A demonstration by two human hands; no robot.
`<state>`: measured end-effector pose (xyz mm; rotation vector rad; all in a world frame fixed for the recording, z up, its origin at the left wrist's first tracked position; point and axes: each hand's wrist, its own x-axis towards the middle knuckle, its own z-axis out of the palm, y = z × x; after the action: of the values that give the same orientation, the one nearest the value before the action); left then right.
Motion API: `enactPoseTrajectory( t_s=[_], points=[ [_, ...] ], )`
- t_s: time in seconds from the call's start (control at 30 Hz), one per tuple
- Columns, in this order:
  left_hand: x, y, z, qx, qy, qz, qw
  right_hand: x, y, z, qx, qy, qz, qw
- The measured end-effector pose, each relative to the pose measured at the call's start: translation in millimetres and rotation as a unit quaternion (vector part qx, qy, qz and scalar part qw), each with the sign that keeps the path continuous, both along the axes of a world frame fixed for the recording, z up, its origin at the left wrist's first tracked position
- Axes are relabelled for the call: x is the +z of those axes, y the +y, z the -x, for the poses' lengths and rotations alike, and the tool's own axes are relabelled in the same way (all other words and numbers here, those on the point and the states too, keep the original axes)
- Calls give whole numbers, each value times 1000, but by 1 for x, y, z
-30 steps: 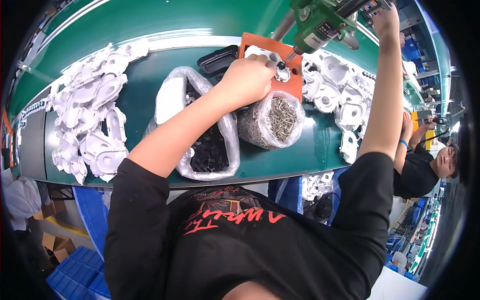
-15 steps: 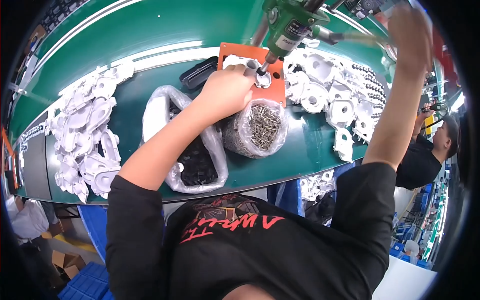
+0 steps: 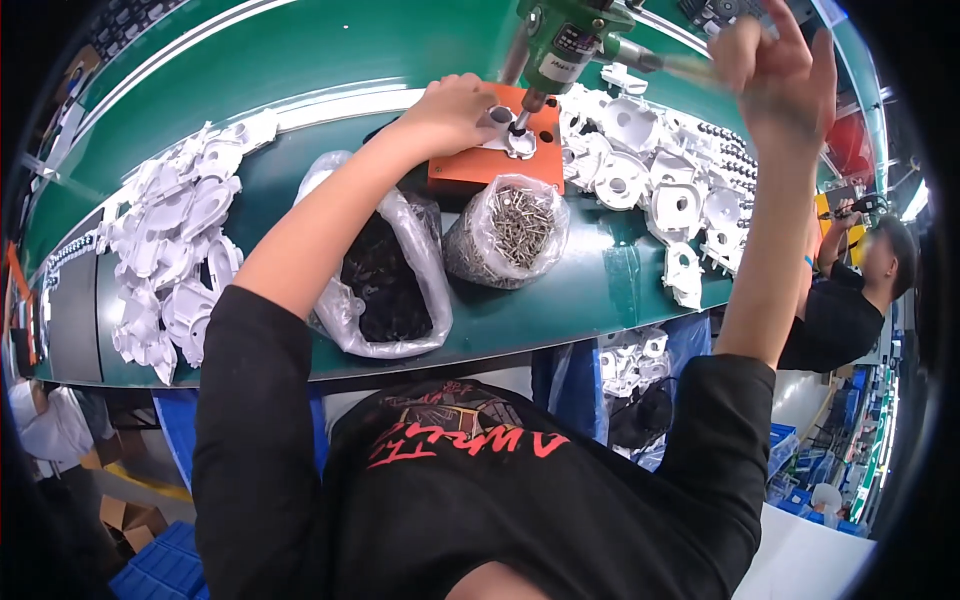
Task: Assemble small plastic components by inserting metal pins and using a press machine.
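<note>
My left hand (image 3: 455,115) is closed around the left side of a white plastic part (image 3: 521,146), which lies on an orange fixture block (image 3: 470,170). Its fingertips are partly hidden. The dark tip of a green bench press (image 3: 562,50) meets the part beside this hand. Up at the right, my right hand (image 3: 780,80) is raised with its fingers spread. Its palm side is at the blurred end of the press lever (image 3: 650,60); whether they touch, I cannot tell.
A clear bag of metal screws (image 3: 522,225) stands before the fixture, with a plastic-lined container of black pieces (image 3: 390,290) to its left. White plastic parts lie heaped at left (image 3: 180,240) and right (image 3: 625,180). Another person (image 3: 850,290) works at far right.
My right hand has come left and its fingers have spread. My left hand has shifted farther away along the fixture's left side. The whole view has shifted slightly.
</note>
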<state>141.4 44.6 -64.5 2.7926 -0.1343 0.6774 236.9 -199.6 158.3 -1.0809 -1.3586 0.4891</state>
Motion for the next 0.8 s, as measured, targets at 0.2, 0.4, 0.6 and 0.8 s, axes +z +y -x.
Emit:
enactPoseTrajectory(
  t_s=[0.2, 0.4, 0.6, 0.8],
  points=[
    [49, -16, 4, -76, 150, 66, 984, -39, 50, -106, 158, 496, 39, 853],
    [71, 6, 16, 75, 253, -42, 964, -83, 17, -52, -266, 230, 46, 935],
    [44, 86, 8, 173, 156, 92, 968, -139, -67, -36, -458, -205, 260, 825],
    [10, 146, 11, 309, 32, 165, 936, -184, -106, 0, -447, -503, 464, 577]
  ],
)
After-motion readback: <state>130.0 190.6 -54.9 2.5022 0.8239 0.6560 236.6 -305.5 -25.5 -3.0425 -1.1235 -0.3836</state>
